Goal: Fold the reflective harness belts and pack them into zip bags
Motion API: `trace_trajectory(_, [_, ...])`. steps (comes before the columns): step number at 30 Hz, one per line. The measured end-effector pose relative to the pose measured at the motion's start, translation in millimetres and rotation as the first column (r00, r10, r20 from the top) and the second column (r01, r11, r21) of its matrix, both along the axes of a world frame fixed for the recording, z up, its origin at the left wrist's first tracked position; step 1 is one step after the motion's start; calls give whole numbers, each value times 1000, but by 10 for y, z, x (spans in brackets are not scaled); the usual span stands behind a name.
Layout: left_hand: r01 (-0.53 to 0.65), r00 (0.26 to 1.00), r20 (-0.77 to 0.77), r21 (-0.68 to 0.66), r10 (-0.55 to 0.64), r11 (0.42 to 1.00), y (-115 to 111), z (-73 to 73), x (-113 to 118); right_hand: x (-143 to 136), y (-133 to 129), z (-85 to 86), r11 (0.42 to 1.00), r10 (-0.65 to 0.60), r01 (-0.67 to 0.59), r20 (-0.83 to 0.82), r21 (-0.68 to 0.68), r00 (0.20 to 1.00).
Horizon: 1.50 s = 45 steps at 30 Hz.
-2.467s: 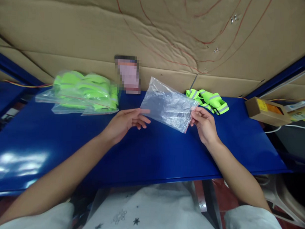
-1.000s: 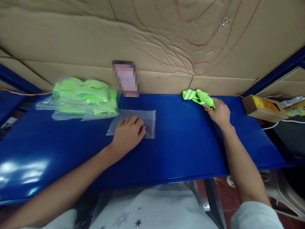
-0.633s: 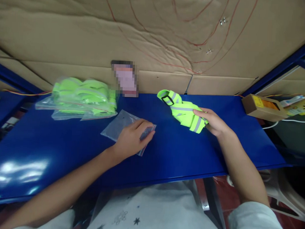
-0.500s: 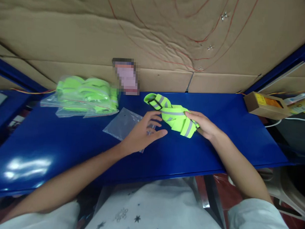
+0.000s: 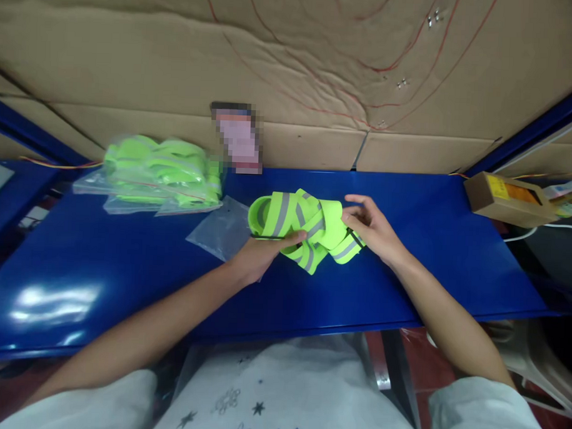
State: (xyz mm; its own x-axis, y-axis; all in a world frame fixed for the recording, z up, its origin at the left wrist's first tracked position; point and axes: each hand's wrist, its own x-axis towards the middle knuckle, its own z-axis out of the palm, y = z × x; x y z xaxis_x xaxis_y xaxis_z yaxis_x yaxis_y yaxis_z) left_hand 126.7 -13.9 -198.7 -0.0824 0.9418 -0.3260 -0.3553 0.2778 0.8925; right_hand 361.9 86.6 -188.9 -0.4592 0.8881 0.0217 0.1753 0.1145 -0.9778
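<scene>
A bundle of neon-yellow straps (image 5: 309, 225) with grey reflective stripes and black buckles is over the blue table, in front of me. My left hand (image 5: 266, 251) grips its left part, thumb on top and the other fingers hidden beneath the straps. At the bundle's right end is my right hand (image 5: 372, 230), its fingers bent and touching the strap near a black buckle. Partly behind the bundle and my left hand lies a clear plastic bag (image 5: 215, 231), flat on the table.
Bagged neon straps (image 5: 163, 176) are piled at the back left of the blue table (image 5: 170, 298). A pixelated phone-like object (image 5: 239, 141) leans on the cardboard wall (image 5: 132, 59). At the right edge sits a brown box (image 5: 506, 200) beside a white cable.
My left hand has closed on the strap bundle. The bundle has shifted left and its folds are looser. My right hand has moved up slightly at its right end.
</scene>
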Motion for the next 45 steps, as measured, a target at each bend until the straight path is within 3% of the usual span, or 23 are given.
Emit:
trace_trajectory(2, [-16, 1000, 13, -16, 16, 1000, 15, -9, 20, -3, -40, 2, 937, -119, 86, 80, 337, 990])
trace_trajectory(4, [9, 999, 52, 8, -10, 1000, 25, -14, 48, -20, -135, 29, 832, -84, -40, 198, 553, 977])
trace_trajectory(7, [44, 993, 105, 22, -47, 999, 24, -6, 69, -65, -280, 55, 776, 62, -277, 369, 566, 927])
trace_trajectory(8, [53, 993, 107, 24, -56, 998, 23, 2, 64, -78, -302, 51, 790, 84, -291, 374, 539, 923])
trace_trajectory(10, [62, 996, 64, 34, -64, 997, 26, 25, 30, -84, -288, 36, 874, 108, -234, 299, 426, 948])
trace_trajectory(12, [72, 997, -31, 32, -71, 997, 39, 60, -38, -57, -208, 34, 974, 133, -158, 154, 163, 979])
trace_trajectory(13, [86, 992, -99, 21, -83, 996, 49, 80, -83, -32, -155, 44, 992, 124, -124, 79, 0, 989])
trace_trajectory(15, [199, 938, -288, -9, -193, 980, 74, 121, -183, 30, -49, 85, 960, 63, -71, -40, -270, 997])
trace_trajectory(18, [425, 702, -605, -65, -374, 903, 98, 158, -303, 108, 57, 167, 908, -49, -22, -159, -418, 986])
trace_trajectory(20, [383, 550, -798, -19, -245, 923, 91, 158, -327, 131, 78, 207, 906, -90, -17, -233, -423, 968])
trace_trajectory(22, [267, 394, -916, 190, 73, 945, 57, 142, -305, 126, 59, 224, 906, -88, -35, -270, -421, 959])
trace_trajectory(24, [319, 255, -908, 403, 332, 858, 5, 120, -253, 99, 3, 220, 895, -50, -74, -264, -439, 963])
trace_trajectory(26, [469, 215, -876, 480, 431, 741, -54, 94, -195, 57, -84, 203, 877, 15, -128, -241, -463, 970])
trace_trajectory(28, [566, 204, -868, 481, 452, 669, -101, 71, -150, 10, -183, 182, 861, 95, -189, -216, -472, 972])
trace_trajectory(32, [573, 228, -854, 506, 467, 645, -137, 69, -124, -75, -326, 136, 866, 328, -359, -147, -348, 933])
trace_trajectory(35, [699, 303, -892, 447, 334, 559, -129, 116, -132, -86, -337, 131, 884, 423, -421, -32, -202, 905])
trace_trajectory(37, [733, 373, -899, 438, 231, 521, -122, 147, -129, -40, -310, 175, 894, 422, -404, 58, -193, 905])
trace_trajectory(38, [705, 410, -891, 446, 197, 552, -119, 158, -125, 0, -293, 215, 899, 411, -386, 91, -205, 907])
trace_trajectory(40, [595, 459, -879, 409, 125, 692, -108, 171, -111, 91, -267, 322, 934, 337, -318, 107, -164, 935])
trace_trajectory(42, [470, 528, -849, 320, 29, 823, -89, 176, -97, 162, -266, 429, 981, 185, -189, 93, 38, 978])
trace_trajectory(43, [420, 580, -814, 279, -19, 864, -78, 177, -90, 178, -277, 465, 974, 114, -130, 96, 183, 989])
trace_trajectory(45, [354, 715, -692, 237, -98, 905, -56, 182, -79, 160, -319, 481, 883, 48, -127, 181, 453, 982])
